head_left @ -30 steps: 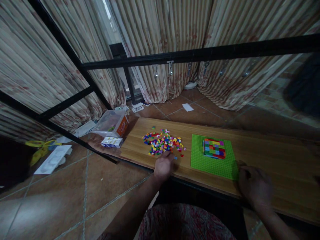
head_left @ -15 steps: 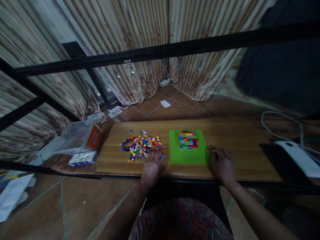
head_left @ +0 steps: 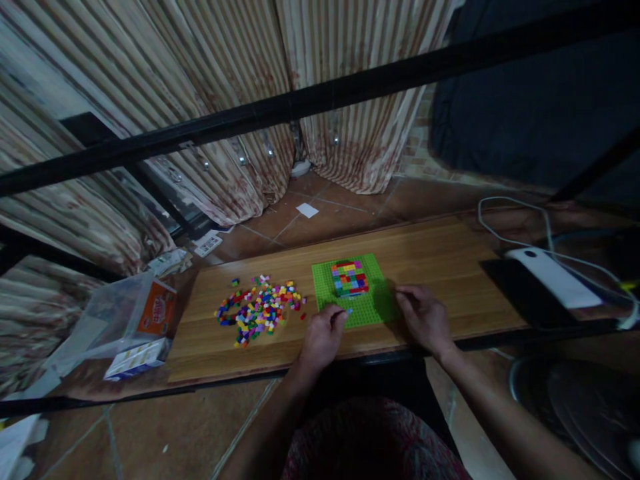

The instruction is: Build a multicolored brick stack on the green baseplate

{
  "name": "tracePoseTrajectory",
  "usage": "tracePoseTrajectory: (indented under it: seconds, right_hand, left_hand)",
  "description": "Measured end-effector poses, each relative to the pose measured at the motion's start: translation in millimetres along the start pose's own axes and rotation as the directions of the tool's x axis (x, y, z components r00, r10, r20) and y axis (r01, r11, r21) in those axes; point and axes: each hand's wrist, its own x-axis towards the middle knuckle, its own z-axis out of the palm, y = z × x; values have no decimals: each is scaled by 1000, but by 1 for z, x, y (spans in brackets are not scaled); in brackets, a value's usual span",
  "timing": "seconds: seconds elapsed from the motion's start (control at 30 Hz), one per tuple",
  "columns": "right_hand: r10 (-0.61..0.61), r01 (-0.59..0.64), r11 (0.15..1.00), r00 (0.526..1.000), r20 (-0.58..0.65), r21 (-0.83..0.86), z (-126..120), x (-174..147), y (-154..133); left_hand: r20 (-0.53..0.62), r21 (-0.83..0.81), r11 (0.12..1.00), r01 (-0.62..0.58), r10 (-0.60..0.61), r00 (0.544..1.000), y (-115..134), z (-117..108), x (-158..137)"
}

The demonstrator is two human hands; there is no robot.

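My left hand (head_left: pixel 324 333) is closed in a pinch on a small light-blue toy brick (head_left: pixel 349 311), over the front left part of the green studded baseplate (head_left: pixel 377 312). On the baseplate stands a square block of colourful bricks (head_left: pixel 350 279) in red, yellow, blue, green and orange. My right hand (head_left: pixel 425 319) is just off the plate's right edge, thumb and forefinger a little apart, with nothing visible between them. A loose heap of small multicoloured bricks (head_left: pixel 267 307) lies on the wooden board to the left.
The wooden board (head_left: pixel 200 353) carries everything. A clear plastic box with an orange label (head_left: pixel 157 308) and a small carton (head_left: pixel 137 360) stand at its left. To the right lie a black flat sheet (head_left: pixel 520 293), a white device (head_left: pixel 555 277) and a white cable (head_left: pixel 517 200).
My left hand has left the brick heap and come right over the baseplate with the light-blue brick. My right hand's fingers have loosened beside the plate. The view has turned rightward.
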Motion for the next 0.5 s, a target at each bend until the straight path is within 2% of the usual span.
tracePoseTrajectory:
  seconds: [0.07,0.1,0.17,0.33,0.5]
  right_hand:
    - [-68,52,994,983,171,97,-3,-4,-21]
    - [-103,70,989,959,263,130,-3,-5,-31]
    - [-171,107,975,921,349,195,-1,-8,-45]
    - [-194,114,961,926,324,251,11,-4,-44]
    - [-170,76,966,905,389,246,13,0,-37]
  left_hand:
    - [4,-33,999,12,-12,1000,4,3,6]
    - [14,-52,999,7,-7,1000,6,5,9]
    - [45,-92,996,-11,15,999,11,8,14]
    - [76,-133,991,12,-2,997,15,14,21]
    - [73,-203,974,96,-83,994,12,20,22]
